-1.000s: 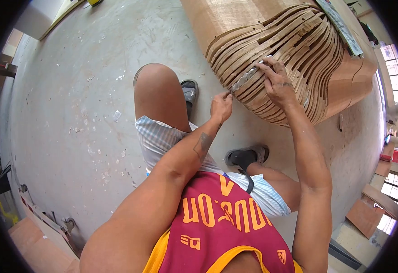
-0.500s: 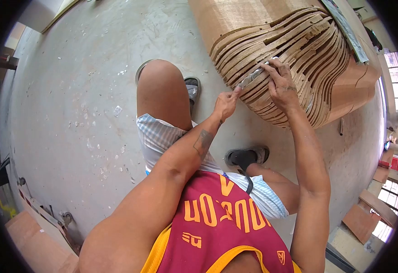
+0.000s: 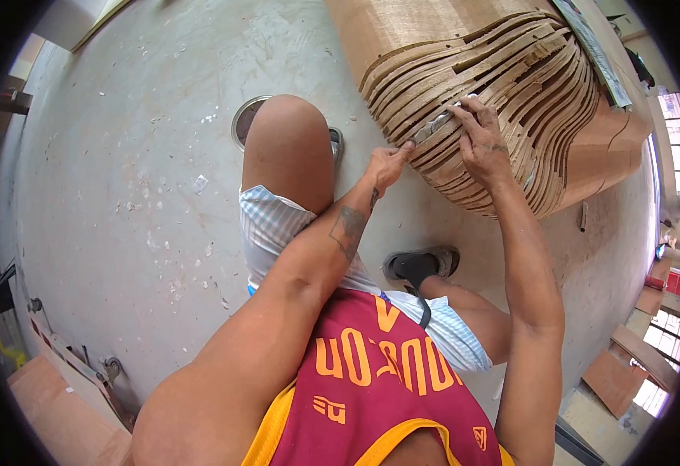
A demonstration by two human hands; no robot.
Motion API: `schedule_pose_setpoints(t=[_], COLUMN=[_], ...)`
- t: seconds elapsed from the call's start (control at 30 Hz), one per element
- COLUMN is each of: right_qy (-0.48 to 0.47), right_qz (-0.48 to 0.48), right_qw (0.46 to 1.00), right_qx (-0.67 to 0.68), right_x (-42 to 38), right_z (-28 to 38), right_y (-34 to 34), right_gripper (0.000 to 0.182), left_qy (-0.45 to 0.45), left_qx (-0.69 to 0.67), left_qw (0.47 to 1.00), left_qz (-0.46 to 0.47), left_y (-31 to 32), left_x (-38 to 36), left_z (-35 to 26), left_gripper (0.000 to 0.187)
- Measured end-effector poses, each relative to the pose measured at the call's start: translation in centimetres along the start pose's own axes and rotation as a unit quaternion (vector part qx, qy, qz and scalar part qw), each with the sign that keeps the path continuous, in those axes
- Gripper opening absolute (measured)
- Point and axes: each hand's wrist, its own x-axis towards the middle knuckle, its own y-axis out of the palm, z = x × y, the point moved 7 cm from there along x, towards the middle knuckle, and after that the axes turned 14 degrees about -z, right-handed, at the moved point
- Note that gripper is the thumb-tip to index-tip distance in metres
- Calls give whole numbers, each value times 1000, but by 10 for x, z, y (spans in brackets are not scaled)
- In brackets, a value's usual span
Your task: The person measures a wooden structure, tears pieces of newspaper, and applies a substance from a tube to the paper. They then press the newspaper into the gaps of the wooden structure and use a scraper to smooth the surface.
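A stack of curved, thin plywood sheets (image 3: 402,105) shows its layered edges in front of me, with dark gaps between the layers. A narrow, shiny silvery-white strip (image 3: 437,124) lies across those edges. My left hand (image 3: 389,165) is closed at the strip's lower end, with the thumb against the stack's near edge. At the upper end, the bent fingers of my right hand (image 3: 482,140) pinch the strip close against the plywood. Part of the strip is hidden behind the fingers.
A round metal-rimmed object (image 3: 243,124) sits on the floor by my bent knee. A long, flat greenish strip (image 3: 594,54) lies on the plywood. White specks and scraps dot the grey floor (image 3: 138,179). Boards (image 3: 615,380) stand at the right, and more panels (image 3: 52,404) lie lower left.
My bent knee has shifted slightly right, uncovering more of the round metal-rimmed object. Both hands stay at nearly the same place on the plywood, with only small finger movements.
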Motion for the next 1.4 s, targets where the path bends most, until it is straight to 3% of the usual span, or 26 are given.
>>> schedule_pose_setpoints(t=[0.13, 0.3, 0.4, 0.5, 0.7, 0.83, 0.93, 0.97, 1.13, 1.2, 1.27, 1.4], right_qy=[-10, -4, 23, -17, -40, -61, 6, 80, 35, 22, -3, 0], right_qz=[-4, -14, 6, -3, 19, 12, 14, 21, -19, -10, -48, -65], right_qw=[1000, 1000, 1000, 999, 998, 997, 1000, 993, 997, 988, 985, 981], right_qx=[-19, -8, -4, -35, -49, -47, 18, 78, -70, -152, -167, -181], right_x=[-2, 0, 1, -2, -3, -1, 0, 1, -12, -20, -23, -24], right_z=[1, 5, 4, 6, 1, -1, 0, -1, -19, -33, -36, -31], right_y=[-3, -6, -4, -3, -1, -4, -12, -15, -31, -33, -31, -28], right_gripper=[56, 57, 57, 56, 53, 54, 59, 61, 53, 53, 50, 48], left_qy=[-23, -48, -70, -56, -40, 52, 71, 40, -14, -138, -180, -113], left_qx=[-44, 1, -14, -83, -73, -163, -70, -46, -7, -137, -262, -470], left_qw=[999, 998, 997, 994, 996, 984, 995, 998, 998, 979, 946, 872], left_qz=[5, 37, 16, -42, -36, 38, -24, -27, -64, -56, -60, -78], left_y=[4, 0, 4, 8, 18, 41, 31, 32, 29, 21, 14, 11], left_x=[-15, -25, -33, -47, -33, -34, -62, -63, -25, -22, -15, 17], left_z=[7, -18, -33, -59, -53, -43, -15, 4, 66, 49, 10, -44], left_gripper=[84, 112, 132, 134, 127, 116, 122, 119, 102, 97, 94, 95])
